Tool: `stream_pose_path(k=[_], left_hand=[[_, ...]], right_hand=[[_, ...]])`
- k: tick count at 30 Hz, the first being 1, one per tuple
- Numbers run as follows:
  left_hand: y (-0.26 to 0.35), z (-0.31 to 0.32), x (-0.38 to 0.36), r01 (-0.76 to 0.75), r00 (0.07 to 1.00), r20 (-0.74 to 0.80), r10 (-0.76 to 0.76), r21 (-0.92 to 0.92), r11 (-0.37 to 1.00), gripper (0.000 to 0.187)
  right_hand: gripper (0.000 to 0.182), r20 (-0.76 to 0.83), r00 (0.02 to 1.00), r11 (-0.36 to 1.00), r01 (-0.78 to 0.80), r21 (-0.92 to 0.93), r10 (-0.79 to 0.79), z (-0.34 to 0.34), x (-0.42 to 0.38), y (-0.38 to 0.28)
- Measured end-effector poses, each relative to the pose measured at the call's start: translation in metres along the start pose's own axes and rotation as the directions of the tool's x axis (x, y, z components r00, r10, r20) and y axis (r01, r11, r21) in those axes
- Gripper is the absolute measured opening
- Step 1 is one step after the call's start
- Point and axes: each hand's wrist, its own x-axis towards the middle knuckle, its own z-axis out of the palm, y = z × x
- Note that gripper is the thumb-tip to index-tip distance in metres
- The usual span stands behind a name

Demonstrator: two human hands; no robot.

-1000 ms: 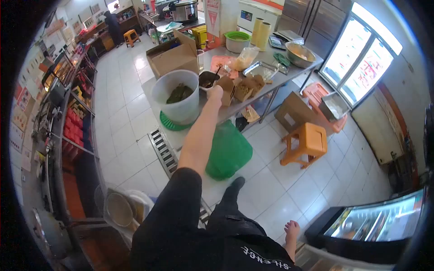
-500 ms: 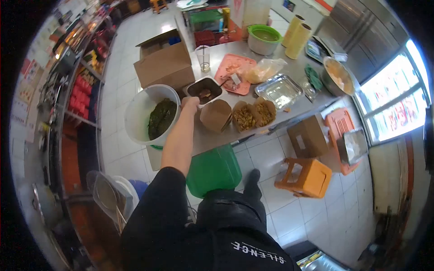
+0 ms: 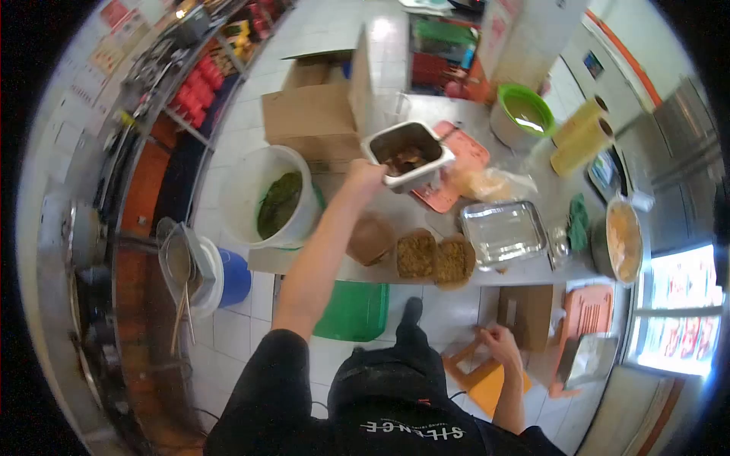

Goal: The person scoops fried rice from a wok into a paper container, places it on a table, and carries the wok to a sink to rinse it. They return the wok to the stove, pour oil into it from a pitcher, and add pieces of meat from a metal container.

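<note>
My left hand (image 3: 366, 178) grips the near left corner of a deep rectangular metal food pan (image 3: 414, 180). The pan is tilted towards me, with brown pieces of food in dark contents; a thin dark handle (image 3: 452, 131) sticks out at its far right corner. Below it on the steel table stand an open brown paper box (image 3: 370, 239) and a two-part paper box (image 3: 416, 254) filled with brownish, grain-like food. My right hand (image 3: 500, 346) hangs over the orange stool (image 3: 496, 391) with its fingers curled and nothing visible in them.
A white bucket (image 3: 237, 194) of dark green leaves stands left, by a cardboard carton (image 3: 308, 114). On the table (image 3: 441, 221) are a pink tray (image 3: 473, 149), a foil tray (image 3: 503, 230), a green-rimmed pot (image 3: 502, 125) and a large bowl (image 3: 601, 247). A green bin (image 3: 353, 311) sits below.
My left hand has raised the metal pan off the table and brought it to the right, tilting it. My right hand has come into view at the lower right. The view has shifted.
</note>
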Motion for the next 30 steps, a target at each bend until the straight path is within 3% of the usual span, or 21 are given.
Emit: stream_pose_path(k=[3,4,5,6,7,8,9,10,12,14,17,18,19,20,22,23,24,25,26,29,30], left_hand=[[0.058,-0.003,-0.098,-0.064,0.997,-0.044,0.065,0.021,0.998,0.026],[0.074,-0.01,-0.137,-0.13,0.989,-0.07,0.131,0.017,0.991,0.026],[0.077,-0.017,-0.17,-0.197,0.976,-0.088,0.197,0.014,0.98,0.026],[0.06,-0.027,-0.189,-0.245,0.965,-0.094,0.245,0.016,0.969,0.025],[0.041,-0.042,-0.21,-0.29,0.951,-0.105,0.291,0.021,0.957,0.024],[0.035,-0.059,-0.245,-0.235,0.967,-0.101,0.234,-0.005,0.972,0.022],[0.031,-0.077,-0.287,-0.174,0.98,-0.101,0.17,-0.034,0.984,0.02],[0.018,-0.095,-0.324,-0.196,0.97,-0.158,0.184,-0.063,0.979,0.018],[-0.021,-0.13,-0.399,-0.229,0.936,-0.299,0.184,-0.123,0.965,0.016],[-0.069,-0.168,-0.47,-0.191,0.893,-0.436,0.109,-0.148,0.97,0.014],[-0.126,-0.226,-0.576,-0.116,0.767,-0.642,-0.008,-0.152,0.982,0.013],[-0.146,-0.246,-0.607,-0.121,0.712,-0.702,-0.03,-0.165,0.979,0.013],[-0.164,-0.262,-0.637,-0.135,0.643,-0.764,-0.054,-0.182,0.974,0.014],[-0.159,-0.282,-0.673,0.024,0.583,-0.809,-0.069,-0.067,0.997,0.014],[-0.185,-0.304,-0.736,0.12,0.469,-0.866,-0.173,-0.131,0.984,0.014],[-0.199,-0.323,-0.757,0.147,0.401,-0.896,-0.192,-0.144,0.979,0.015],[-0.224,-0.333,-0.777,0.035,0.308,-0.932,-0.192,-0.191,0.981,0.016],[-0.235,-0.344,-0.799,0.039,0.239,-0.943,-0.233,-0.23,0.972,0.016],[-0.242,-0.357,-0.817,0.043,0.177,-0.943,-0.282,-0.279,0.959,0.016],[-0.273,-0.386,-0.856,-0.011,0.007,-0.95,-0.312,-0.312,0.95,0.017],[-0.283,-0.398,-0.864,-0.031,-0.049,-0.954,-0.294,-0.293,0.956,0.017]], right_hand=[[0.025,-0.222,0.951,0.944,0.262,0.199,-0.217,-0.044,0.023,-0.131],[0.02,-0.297,0.904,0.896,0.379,0.231,-0.306,-0.048,0.032,-0.161],[0.02,-0.393,0.848,0.773,0.504,0.387,-0.356,-0.048,0.033,-0.199],[0.023,-0.492,0.785,0.606,0.61,0.511,-0.375,-0.044,0.029,-0.234],[0.031,-0.514,0.757,0.605,0.642,0.472,-0.403,-0.04,0.02,-0.266],[0.041,-0.53,0.73,0.598,0.672,0.437,-0.433,-0.033,0.014,-0.291],[0.041,-0.502,0.739,0.594,0.667,0.45,-0.45,-0.021,0.013,-0.306],[0.036,-0.38,0.767,0.705,0.633,0.319,-0.517,-0.01,0.007,-0.307],[0.025,-0.218,0.692,0.696,0.714,0.067,-0.688,0.028,-0.033,-0.322],[0.014,-0.136,0.435,0.445,0.893,-0.06,-0.89,0.089,-0.117,-0.355],[0.015,0.023,0.207,0.207,0.962,0.176,-0.978,0.208,-0.201,-0.367],[0.016,0.212,0.192,0.26,0.894,0.364,-0.958,0.247,-0.23,-0.37],[0.015,0.306,0.112,0.233,0.889,0.393,-0.945,0.287,-0.257,-0.375],[0.015,0.411,0.024,0.213,0.881,0.422,-0.911,0.324,-0.287,-0.378],[0.019,0.561,-0.176,0.097,0.901,0.422,-0.809,0.37,-0.348,-0.388],[0.02,0.571,-0.221,0.086,0.883,0.461,-0.791,0.392,-0.371,-0.397],[0.021,0.576,-0.262,0.074,0.867,0.493,-0.774,0.41,-0.39,-0.402],[0.022,0.589,-0.283,0.076,0.857,0.509,-0.757,0.426,-0.409,-0.398],[0.023,0.62,-0.396,0.041,0.821,0.569,-0.677,0.452,-0.42,-0.392],[0.022,0.601,-0.577,-0.017,0.729,0.685,-0.553,0.514,-0.471,-0.398],[0.027,0.589,-0.581,0.059,0.682,0.729,-0.562,0.535,-0.477,-0.406]])
